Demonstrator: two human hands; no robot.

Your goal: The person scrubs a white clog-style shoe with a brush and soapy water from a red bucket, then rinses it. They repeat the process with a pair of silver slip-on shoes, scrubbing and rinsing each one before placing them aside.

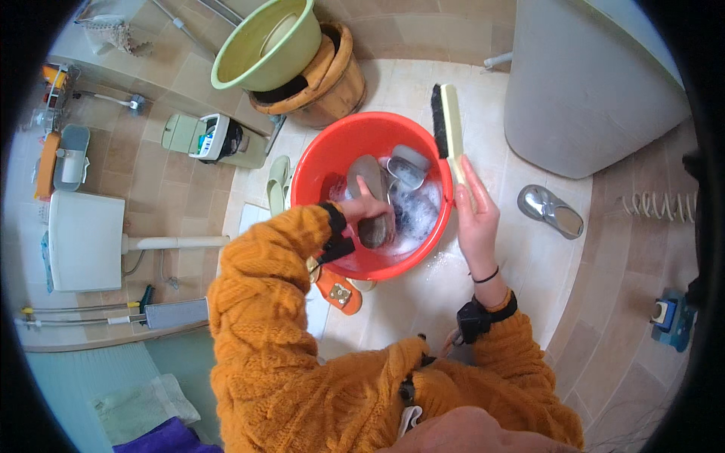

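A red plastic basin [300, 164] stands on the tiled floor before me, with foamy water [422, 218] in it. My left hand [368, 206] grips a grey-brown slipper [368, 167] inside the basin, its sole side partly hidden by my fingers. A second, grey slipper [409, 164] leans in the foam at the basin's right side. Over the basin's right rim, my right hand [476, 209] holds the handle of a scrubbing brush [451, 122] with a pale back and black bristles, upright and pointing away from me. The bristles face left, apart from the slippers.
A green basin [308, 34] rests on a wooden bucket [340, 96] beyond the red one. An orange slipper [342, 291] lies near its front rim, green slippers [277, 184] at its left. A silver shoe [549, 210] and a large grey tub [578, 96] are on the right; a small bin [252, 150] stands left.
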